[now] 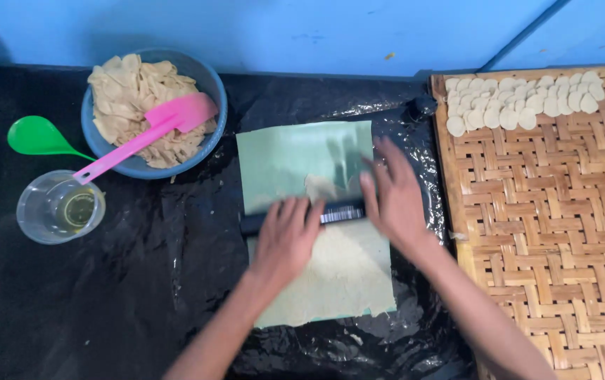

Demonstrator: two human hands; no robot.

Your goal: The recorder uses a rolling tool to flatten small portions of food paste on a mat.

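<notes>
Pressing dark roller under flat fingers, dough sheet beneath

A light blue wall rises behind the black plastic-covered surface.

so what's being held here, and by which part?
Both hands, left hand and right hand, press flat on a dark roller, palms over its middle; no closed grip.
</notes>
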